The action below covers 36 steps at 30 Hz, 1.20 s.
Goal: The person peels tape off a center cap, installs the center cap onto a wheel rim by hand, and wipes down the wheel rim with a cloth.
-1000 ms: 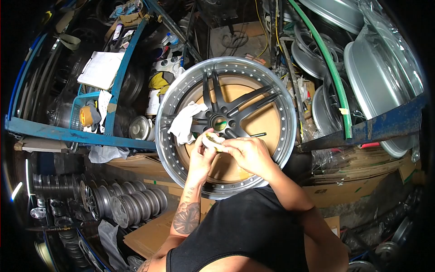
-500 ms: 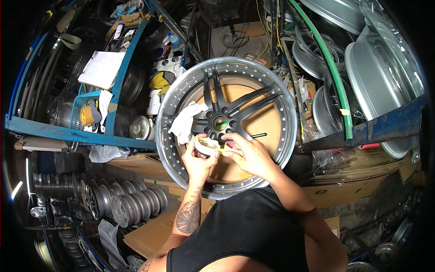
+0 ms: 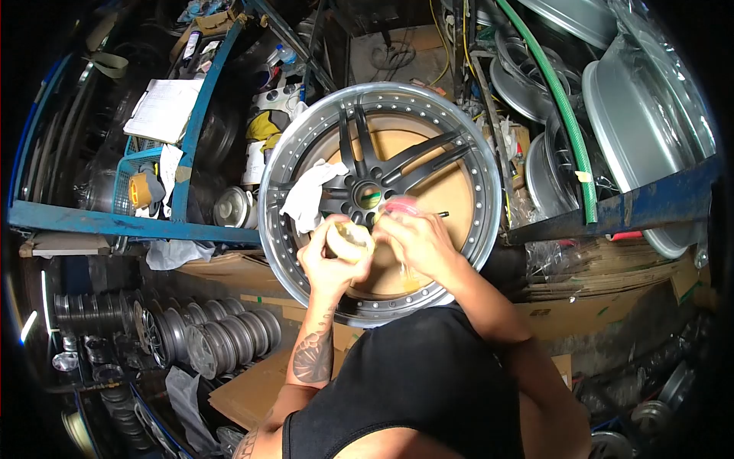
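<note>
A cream ring-shaped roll, which looks like a roll of tape, is gripped in my left hand, its hollow side tilted up. Just right of it, my right hand is closed around a small red object, blurred by motion. A thin dark tip shows beyond the knuckles. Below my right fingers a yellowish blurred strip hangs. Both hands are over a large wheel rim with dark spokes and a polished lip. A white cloth lies on its left spokes.
A blue shelf frame at left carries papers and a blue basket. Silver rims and a green hose stand at right. Stacked rims lie at lower left, flattened cardboard at right.
My right hand has moved up slightly with the red object, away from the roll. The roll has been tilted in my left hand, and a yellowish strip now shows below the right fingers.
</note>
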{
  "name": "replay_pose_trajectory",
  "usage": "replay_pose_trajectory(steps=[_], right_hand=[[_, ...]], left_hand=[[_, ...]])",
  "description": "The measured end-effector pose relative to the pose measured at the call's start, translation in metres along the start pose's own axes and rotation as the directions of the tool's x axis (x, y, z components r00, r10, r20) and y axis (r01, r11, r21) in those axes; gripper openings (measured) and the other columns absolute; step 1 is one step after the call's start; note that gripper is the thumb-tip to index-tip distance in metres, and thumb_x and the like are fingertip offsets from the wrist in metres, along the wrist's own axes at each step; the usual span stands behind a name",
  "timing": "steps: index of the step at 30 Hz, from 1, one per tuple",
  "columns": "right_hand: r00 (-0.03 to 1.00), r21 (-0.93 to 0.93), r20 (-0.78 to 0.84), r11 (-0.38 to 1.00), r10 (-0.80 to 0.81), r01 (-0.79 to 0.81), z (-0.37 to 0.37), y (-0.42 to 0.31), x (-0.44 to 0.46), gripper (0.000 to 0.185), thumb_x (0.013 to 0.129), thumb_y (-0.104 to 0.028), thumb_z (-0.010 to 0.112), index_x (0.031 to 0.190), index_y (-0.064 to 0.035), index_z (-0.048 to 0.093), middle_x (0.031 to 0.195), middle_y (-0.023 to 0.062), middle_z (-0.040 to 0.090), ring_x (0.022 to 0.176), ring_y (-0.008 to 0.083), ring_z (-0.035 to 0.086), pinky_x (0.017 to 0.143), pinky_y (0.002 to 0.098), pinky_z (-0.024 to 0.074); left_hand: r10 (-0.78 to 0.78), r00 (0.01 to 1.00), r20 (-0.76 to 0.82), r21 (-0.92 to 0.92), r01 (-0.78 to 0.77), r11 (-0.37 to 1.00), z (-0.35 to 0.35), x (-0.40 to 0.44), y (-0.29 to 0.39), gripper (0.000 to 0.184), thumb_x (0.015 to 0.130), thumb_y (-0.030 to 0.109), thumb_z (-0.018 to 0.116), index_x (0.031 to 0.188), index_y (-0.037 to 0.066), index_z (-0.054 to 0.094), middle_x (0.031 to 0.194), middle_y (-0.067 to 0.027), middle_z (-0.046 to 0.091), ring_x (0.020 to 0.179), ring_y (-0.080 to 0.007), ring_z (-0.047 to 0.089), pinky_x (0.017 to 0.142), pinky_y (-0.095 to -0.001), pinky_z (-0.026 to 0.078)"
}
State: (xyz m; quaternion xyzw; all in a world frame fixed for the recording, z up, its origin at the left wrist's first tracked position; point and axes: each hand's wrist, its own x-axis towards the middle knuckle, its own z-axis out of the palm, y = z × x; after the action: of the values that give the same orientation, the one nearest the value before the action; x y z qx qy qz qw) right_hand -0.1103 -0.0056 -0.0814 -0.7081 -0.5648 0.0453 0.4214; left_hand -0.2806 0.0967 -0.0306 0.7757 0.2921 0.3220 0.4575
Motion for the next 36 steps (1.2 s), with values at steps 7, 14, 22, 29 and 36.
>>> replay_pose_trajectory(steps=[7,14,22,29,36], right_hand=[[0.963,0.11,-0.269,0.994,0.015,0.015,-0.046,0.011,0.028,0.007,0.093,-0.011,0.067,0.092,-0.0046,0.068,0.087,0.014,0.072,0.09,0.0348,0.072,0.071,0.0428,0.0573],[0.945,0.388,0.01,0.87,0.326,-0.304,-0.07,0.01,-0.028,0.036,0.092,-0.007,0.068,0.128,-0.0064,0.069,0.09,0.015,0.074,0.086,0.0244,0.074,0.078,0.0359,0.0563],[0.784,0.617,0.517,0.486,0.343,-0.619,-0.138,0.025,-0.111,0.052,0.095,-0.004,0.061,0.147,-0.0039,0.056,0.08,0.0023,0.068,0.075,0.0086,0.062,0.075,0.0251,0.0509],[0.677,0.393,0.243,0.568,0.694,-0.723,-0.208,0.08,-0.22,0.031,0.098,-0.009,0.066,0.129,-0.0058,0.067,0.094,0.0011,0.068,0.083,0.0106,0.062,0.076,0.0287,0.052],[0.547,-0.164,-0.577,0.57,0.607,-0.805,-0.209,0.237,-0.259,0.034,0.096,-0.016,0.066,0.125,0.0019,0.061,0.107,0.0155,0.074,0.095,0.0373,0.07,0.084,0.0464,0.0542]], left_hand=[[-0.228,0.886,0.404,-0.731,0.463,0.501,0.027,-0.01,-0.007,0.089,0.092,0.063,0.068,0.142,-0.007,0.047,0.103,-0.0214,0.07,0.081,-0.0261,0.074,0.074,-0.0362,0.065],[-0.43,0.804,0.411,-0.761,0.562,0.324,0.02,-0.004,-0.018,0.074,0.1,0.063,0.053,0.14,0.001,0.048,0.102,-0.0233,0.069,0.078,-0.0269,0.072,0.073,-0.0372,0.062],[-0.402,0.752,0.522,-0.786,0.607,0.116,0.028,-0.004,-0.01,0.076,0.095,0.06,0.062,0.142,0.003,0.049,0.103,-0.0178,0.067,0.083,-0.0223,0.066,0.072,-0.0339,0.056],[-0.292,0.769,0.569,-0.721,0.637,0.274,0.032,-0.011,-0.031,0.081,0.093,0.067,0.064,0.143,0.007,0.046,0.099,-0.0134,0.062,0.074,-0.0184,0.06,0.066,-0.0307,0.051],[-0.3,0.732,0.612,-0.704,0.677,0.216,0.043,-0.013,-0.038,0.093,0.083,0.078,0.064,0.14,0.006,0.047,0.101,-0.0146,0.063,0.079,-0.022,0.064,0.071,-0.0351,0.052]])
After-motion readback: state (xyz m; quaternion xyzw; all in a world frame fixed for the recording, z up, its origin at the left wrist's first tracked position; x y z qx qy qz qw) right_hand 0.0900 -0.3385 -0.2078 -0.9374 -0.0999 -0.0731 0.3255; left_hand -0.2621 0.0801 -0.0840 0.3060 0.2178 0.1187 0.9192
